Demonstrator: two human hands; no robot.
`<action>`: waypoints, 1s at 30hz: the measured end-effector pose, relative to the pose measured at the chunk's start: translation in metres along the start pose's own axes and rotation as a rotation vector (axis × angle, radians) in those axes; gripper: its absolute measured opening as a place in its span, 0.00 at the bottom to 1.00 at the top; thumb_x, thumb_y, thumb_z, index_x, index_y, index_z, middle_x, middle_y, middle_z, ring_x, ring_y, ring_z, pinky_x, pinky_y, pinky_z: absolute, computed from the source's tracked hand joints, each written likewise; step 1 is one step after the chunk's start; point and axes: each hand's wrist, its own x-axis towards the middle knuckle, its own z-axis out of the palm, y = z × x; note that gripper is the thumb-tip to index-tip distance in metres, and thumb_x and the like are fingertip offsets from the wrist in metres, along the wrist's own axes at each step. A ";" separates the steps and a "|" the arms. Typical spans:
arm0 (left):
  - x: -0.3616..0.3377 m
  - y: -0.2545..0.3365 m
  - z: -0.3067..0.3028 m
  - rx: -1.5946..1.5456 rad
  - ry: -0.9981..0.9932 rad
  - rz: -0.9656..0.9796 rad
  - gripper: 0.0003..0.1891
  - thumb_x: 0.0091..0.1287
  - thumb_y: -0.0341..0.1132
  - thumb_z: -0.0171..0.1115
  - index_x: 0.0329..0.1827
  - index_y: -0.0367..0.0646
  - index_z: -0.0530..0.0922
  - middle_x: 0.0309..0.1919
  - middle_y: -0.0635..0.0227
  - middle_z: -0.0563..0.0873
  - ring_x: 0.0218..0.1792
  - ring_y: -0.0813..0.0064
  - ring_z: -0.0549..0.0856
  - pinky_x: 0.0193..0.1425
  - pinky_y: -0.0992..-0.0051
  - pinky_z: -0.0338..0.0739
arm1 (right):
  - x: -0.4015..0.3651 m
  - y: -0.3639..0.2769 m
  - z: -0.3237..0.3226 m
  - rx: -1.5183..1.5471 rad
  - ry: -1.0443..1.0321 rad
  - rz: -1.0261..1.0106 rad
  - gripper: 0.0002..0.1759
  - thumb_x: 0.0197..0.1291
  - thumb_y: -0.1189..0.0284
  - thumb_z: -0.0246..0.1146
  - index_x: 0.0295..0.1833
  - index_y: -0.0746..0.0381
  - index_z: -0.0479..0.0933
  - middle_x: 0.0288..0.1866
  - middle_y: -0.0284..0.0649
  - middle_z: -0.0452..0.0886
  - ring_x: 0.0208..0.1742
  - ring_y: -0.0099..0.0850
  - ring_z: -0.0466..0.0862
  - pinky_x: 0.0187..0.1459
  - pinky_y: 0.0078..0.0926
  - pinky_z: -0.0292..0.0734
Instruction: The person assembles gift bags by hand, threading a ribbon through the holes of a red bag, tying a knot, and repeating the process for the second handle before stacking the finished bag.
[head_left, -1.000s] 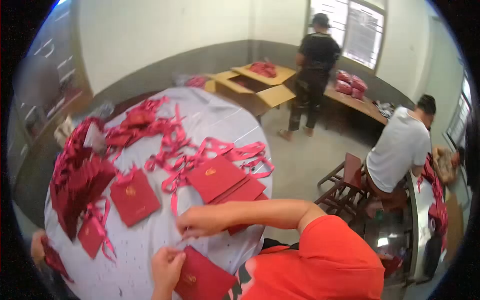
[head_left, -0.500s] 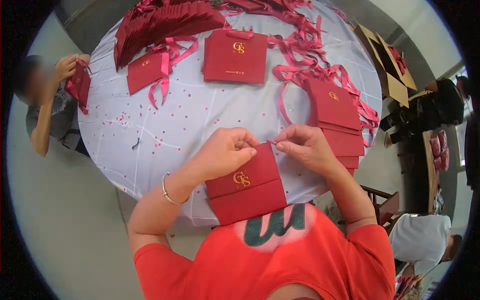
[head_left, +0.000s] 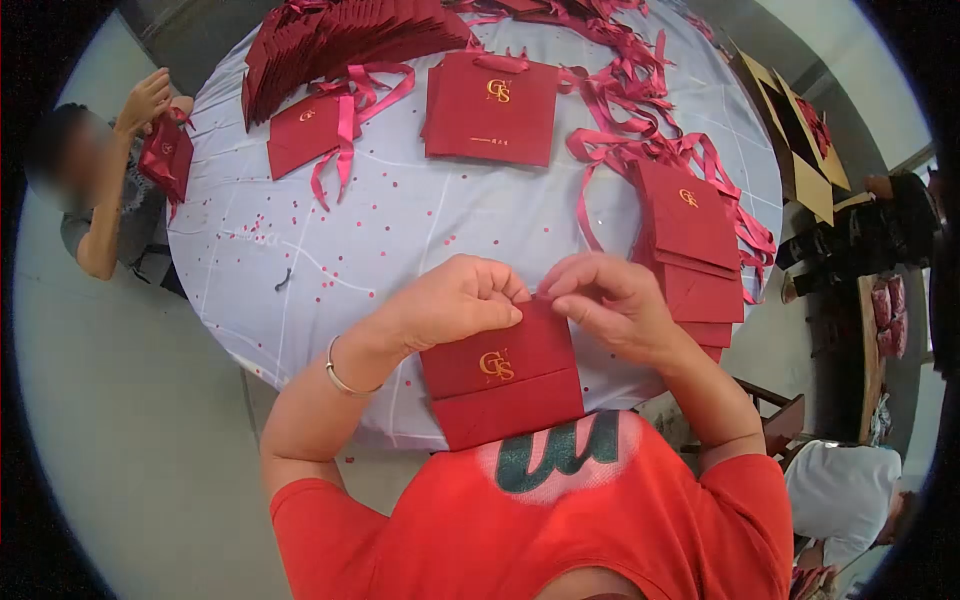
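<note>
Red bag under both our hands, its far edge at the fingertips

Head view: the red bag (head_left: 500,370) lies between our hands and our shirt (head_left: 540,530), its longer side running across us, slanting away toward the right. Our left hand (head_left: 455,305) is nearer, overlapping its far edge with thumb and fingers pinched on it. Our right hand (head_left: 610,305) sits by its far right corner, fingers curled, thumb almost meeting forefinger; a ribbon end may be between them, but we cannot tell.

Right of the bag, stacked bags (head_left: 685,225) lie on the table (head_left: 245,285), beside tangled ribbons (head_left: 620,145). Well beyond it, farther right, an open cardboard box (head_left: 808,185) holds red things. We cannot see inside the bag.
</note>
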 end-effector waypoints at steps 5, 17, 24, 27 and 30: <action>-0.002 0.002 -0.001 -0.080 -0.042 -0.002 0.08 0.62 0.26 0.60 0.43 0.34 0.80 0.34 0.70 0.85 0.34 0.86 0.81 0.37 0.83 0.74 | 0.006 0.009 0.003 -0.063 -0.093 -0.130 0.04 0.60 0.81 0.66 0.40 0.65 0.79 0.42 0.36 0.81 0.40 0.20 0.79 0.39 0.16 0.73; -0.005 0.006 0.007 -0.061 -0.036 -0.016 0.08 0.61 0.25 0.61 0.41 0.33 0.82 0.31 0.74 0.84 0.31 0.88 0.78 0.36 0.85 0.71 | 0.006 0.019 0.004 -0.057 -0.053 -0.268 0.06 0.57 0.81 0.68 0.40 0.64 0.79 0.39 0.39 0.82 0.38 0.25 0.81 0.39 0.20 0.75; -0.003 0.001 0.005 -0.037 -0.090 0.005 0.06 0.60 0.25 0.62 0.40 0.34 0.82 0.29 0.77 0.82 0.29 0.92 0.75 0.32 0.87 0.67 | 0.003 0.025 0.004 0.130 -0.128 -0.124 0.05 0.60 0.80 0.67 0.41 0.65 0.78 0.41 0.38 0.80 0.40 0.23 0.78 0.41 0.20 0.72; -0.004 0.004 0.006 -0.036 -0.109 -0.013 0.06 0.60 0.24 0.63 0.39 0.34 0.81 0.27 0.78 0.81 0.28 0.93 0.74 0.31 0.87 0.66 | 0.003 0.030 0.004 0.170 -0.157 -0.100 0.05 0.61 0.79 0.66 0.41 0.65 0.77 0.42 0.39 0.80 0.43 0.25 0.78 0.43 0.21 0.72; -0.003 0.002 0.007 -0.034 -0.132 -0.017 0.05 0.59 0.24 0.63 0.38 0.35 0.81 0.26 0.78 0.80 0.27 0.93 0.74 0.30 0.87 0.65 | 0.004 0.032 0.006 0.162 -0.161 -0.144 0.05 0.61 0.79 0.66 0.41 0.65 0.77 0.42 0.38 0.80 0.43 0.25 0.78 0.44 0.20 0.72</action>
